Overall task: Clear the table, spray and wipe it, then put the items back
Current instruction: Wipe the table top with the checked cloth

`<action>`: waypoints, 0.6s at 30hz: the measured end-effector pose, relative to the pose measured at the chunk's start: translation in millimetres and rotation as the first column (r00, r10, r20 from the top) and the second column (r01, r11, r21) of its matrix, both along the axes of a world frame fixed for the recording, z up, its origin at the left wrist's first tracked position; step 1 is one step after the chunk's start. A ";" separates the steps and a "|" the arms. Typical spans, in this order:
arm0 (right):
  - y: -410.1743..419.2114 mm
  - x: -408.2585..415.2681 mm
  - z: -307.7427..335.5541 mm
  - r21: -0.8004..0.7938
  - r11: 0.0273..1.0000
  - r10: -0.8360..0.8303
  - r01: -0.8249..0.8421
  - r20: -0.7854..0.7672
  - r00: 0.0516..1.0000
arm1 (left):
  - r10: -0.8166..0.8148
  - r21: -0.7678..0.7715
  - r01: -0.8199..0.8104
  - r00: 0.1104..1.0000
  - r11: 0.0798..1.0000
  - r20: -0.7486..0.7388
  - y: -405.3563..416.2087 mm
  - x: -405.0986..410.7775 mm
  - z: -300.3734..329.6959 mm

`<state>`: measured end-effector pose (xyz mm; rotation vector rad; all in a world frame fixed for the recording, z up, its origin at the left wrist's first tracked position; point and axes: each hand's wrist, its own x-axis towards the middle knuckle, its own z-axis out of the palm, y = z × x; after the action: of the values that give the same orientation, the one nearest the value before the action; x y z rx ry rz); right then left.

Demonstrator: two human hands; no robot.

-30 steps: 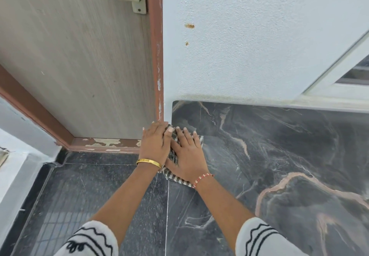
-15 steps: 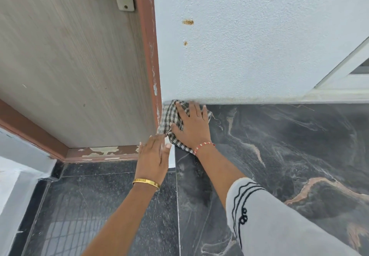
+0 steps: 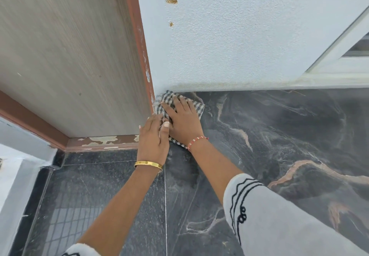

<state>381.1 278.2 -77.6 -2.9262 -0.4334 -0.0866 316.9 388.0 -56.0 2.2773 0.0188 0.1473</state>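
Head view: a checked cloth [image 3: 196, 106] is seen pressed flat on the dark marble top [image 3: 279, 135], in the corner where the white wall [image 3: 239, 36] meets the brown door frame [image 3: 142, 56].

Right hand [image 3: 182, 120]: laid palm down on the cloth, fingers extended and slightly spread, tips directed toward the wall. The cloth is not gripped; it is held down under the open palm. Cloth is seen protruding beyond the fingertips, to the right of the hand, and at the wrist, where a frayed edge shows beside a red-and-white bracelet [image 3: 197, 140]. The forearm is stretched forward from lower right, with a white sleeve [image 3: 279, 215] bearing black trim at the elbow.

Left hand [image 3: 153, 137]: placed palm down just left of the right hand, touching it, with the thumb lying over the right hand's inner edge. Fingers are held together and extended. Whether any cloth is caught under its fingertips cannot be told. A gold bangle [image 3: 148, 164] is worn at the wrist. The forearm is extended straight from below, over a seam in the top.

The wooden door [image 3: 69, 56] stands left of both hands, with chipped paint noted on the frame's lower rail just left of the left hand.
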 end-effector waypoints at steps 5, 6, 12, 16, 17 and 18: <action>-18.6 -54.5 1.6 0.038 0.999 0.013 -0.012 -0.033 0.999 | 0.006 0.048 -0.007 1.000 0.999 0.023 -12.2 -17.2 2.1; -27.3 -64.4 1.4 0.043 0.999 0.012 -0.011 -0.023 1.000 | 0.008 0.040 -0.009 1.000 0.999 0.026 -19.2 -21.2 2.4; -92.3 -89.1 2.4 0.021 0.999 -0.034 0.035 -0.027 0.999 | -0.063 0.102 0.066 0.998 0.993 -0.029 -70.4 -48.5 3.5; -152.7 -104.7 4.5 -0.004 0.985 -0.172 0.172 -0.073 0.982 | -0.147 0.177 0.154 0.988 0.972 -0.055 -110.7 -66.7 2.5; -166.6 -111.3 4.4 -0.016 0.978 -0.210 0.209 -0.084 0.974 | -0.160 0.187 0.170 0.985 0.967 -0.071 -119.9 -71.2 1.9; -178.9 -117.9 4.2 -0.024 0.971 -0.241 0.240 -0.089 0.966 | -0.170 0.194 0.184 0.982 0.964 -0.085 -128.0 -76.2 2.2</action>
<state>263.2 99.3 -73.4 -2.9668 -0.0637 0.0176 240.7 259.9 -53.9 2.4718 -0.1720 -0.0231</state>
